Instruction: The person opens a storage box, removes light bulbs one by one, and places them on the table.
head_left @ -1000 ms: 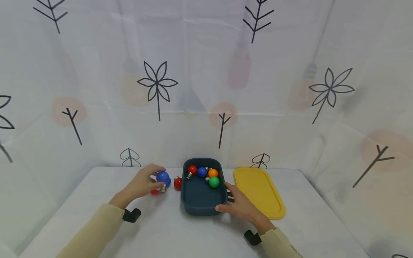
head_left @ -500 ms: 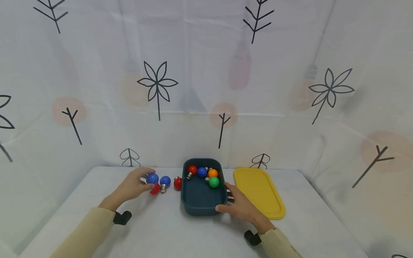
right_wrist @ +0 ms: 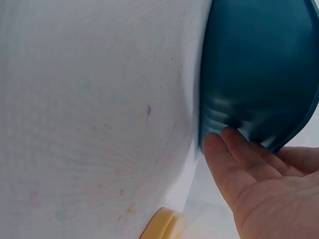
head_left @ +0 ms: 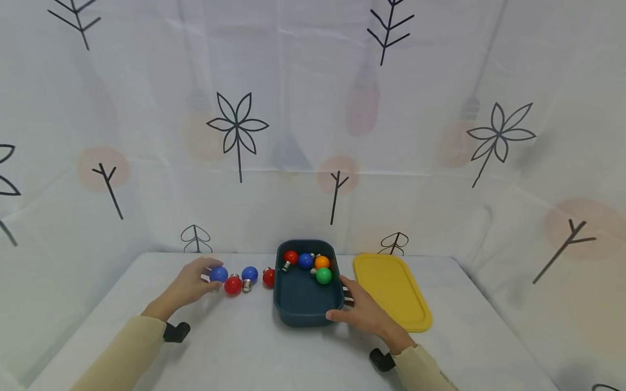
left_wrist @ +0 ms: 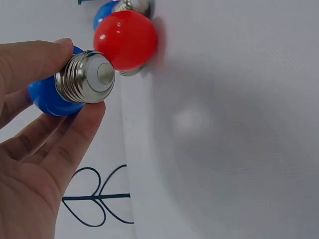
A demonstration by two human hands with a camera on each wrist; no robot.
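Head view showed the left grip pinching a blue bulb just left of a red bulb on the worktop, while the right grip rested, fingers outstretched, against the teal box.

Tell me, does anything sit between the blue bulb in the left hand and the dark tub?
Yes. Between the held blue bulb and the tub, a red bulb, another blue bulb and a second red bulb lie on the table.
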